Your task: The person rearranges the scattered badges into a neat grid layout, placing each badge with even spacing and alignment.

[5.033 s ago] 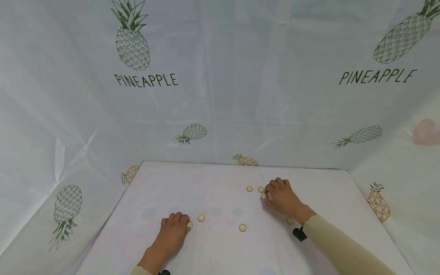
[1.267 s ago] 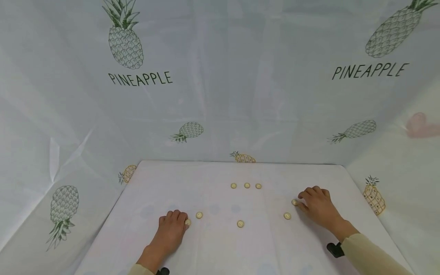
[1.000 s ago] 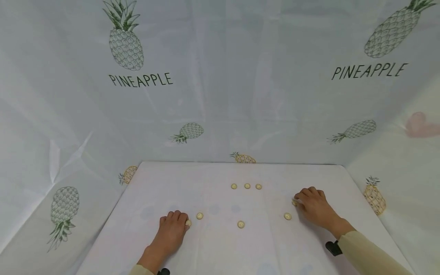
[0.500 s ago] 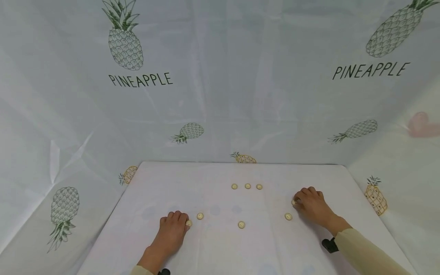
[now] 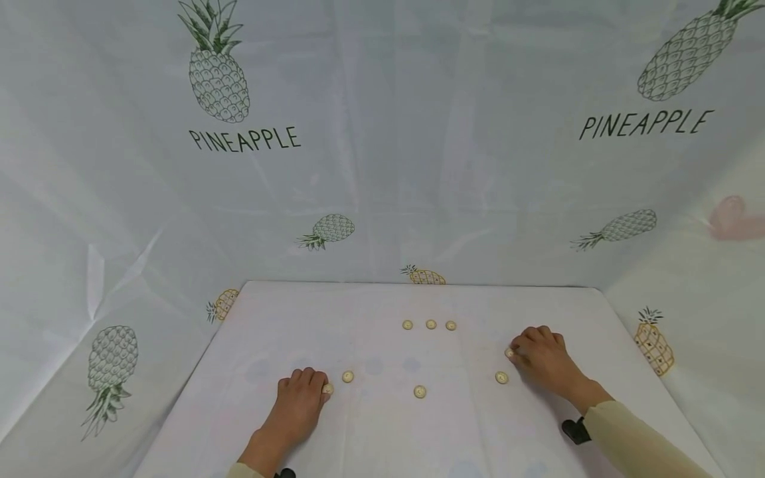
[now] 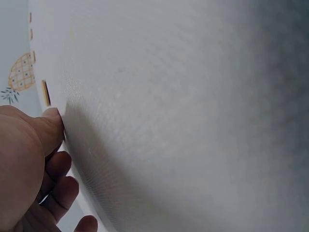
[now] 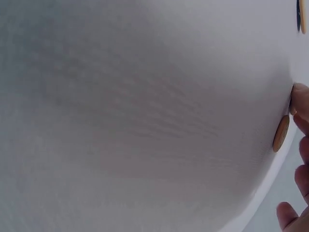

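My left hand [image 5: 299, 401] rests at the left of the white-covered table, thumb and forefinger pinching a round pale wooden button [image 5: 327, 388]; in the left wrist view the thumb hides it. Another button [image 5: 348, 376] lies just right of it, apart. At the right, the fingers of my right hand [image 5: 544, 358] pinch a button [image 5: 509, 352], which looks slightly tilted. This disc [image 7: 281, 133] shows beside the fingertips in the right wrist view. Nearer the front lies a separate button [image 5: 501, 377].
Three buttons form a row at the back: left [image 5: 408, 324], middle [image 5: 431, 324] and right [image 5: 451, 325]. A lone button [image 5: 420, 392] lies mid-table. A pineapple-printed white sheet [image 5: 382, 166] rises behind the tabletop [image 5: 287, 312] and along both sides.
From 5 s ago, my right hand has left a third button at the row's left end and moved right. Its fingers have since closed on another button. The left hand stays put.
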Action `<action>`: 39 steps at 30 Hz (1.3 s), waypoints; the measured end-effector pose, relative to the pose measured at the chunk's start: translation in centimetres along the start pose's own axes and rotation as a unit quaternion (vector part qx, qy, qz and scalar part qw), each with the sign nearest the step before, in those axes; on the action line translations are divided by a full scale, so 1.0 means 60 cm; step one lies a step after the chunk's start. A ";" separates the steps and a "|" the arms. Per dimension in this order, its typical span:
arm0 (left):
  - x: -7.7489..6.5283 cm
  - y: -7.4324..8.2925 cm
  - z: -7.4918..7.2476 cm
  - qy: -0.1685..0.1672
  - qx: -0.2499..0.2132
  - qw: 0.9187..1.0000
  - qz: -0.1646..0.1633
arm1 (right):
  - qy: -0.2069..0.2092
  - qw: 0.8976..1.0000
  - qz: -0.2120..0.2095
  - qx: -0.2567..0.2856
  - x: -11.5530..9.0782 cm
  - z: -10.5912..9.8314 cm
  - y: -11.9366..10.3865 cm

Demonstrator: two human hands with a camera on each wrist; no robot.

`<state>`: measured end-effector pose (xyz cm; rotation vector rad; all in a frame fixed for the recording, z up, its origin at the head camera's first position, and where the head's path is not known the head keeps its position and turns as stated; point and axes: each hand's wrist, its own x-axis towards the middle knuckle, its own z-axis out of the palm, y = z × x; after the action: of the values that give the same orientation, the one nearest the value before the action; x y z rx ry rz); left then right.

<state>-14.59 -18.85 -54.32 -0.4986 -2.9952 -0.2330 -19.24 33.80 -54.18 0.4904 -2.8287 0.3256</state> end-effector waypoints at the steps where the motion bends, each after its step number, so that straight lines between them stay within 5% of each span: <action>1: 0.000 0.000 -0.001 -0.002 0.000 1.000 -0.001 | 0.004 1.000 -0.005 -0.006 0.000 0.001 0.000; 12: 0.000 0.000 -0.003 -0.009 -0.001 1.000 -0.004 | 0.064 0.994 -0.072 -0.054 -0.004 0.008 0.010; 27: 0.000 0.000 -0.006 -0.015 -0.004 1.000 -0.006 | -0.007 1.000 -0.027 -0.012 0.004 -0.001 -0.001; 39: -0.001 0.002 -0.004 -0.014 -0.004 1.000 -0.010 | 0.035 0.993 -0.097 -0.065 0.042 0.007 -0.024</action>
<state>-14.50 -18.78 -54.06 -0.4764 -3.0290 -0.2426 -21.12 31.59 -53.62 0.7045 -2.6850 0.1182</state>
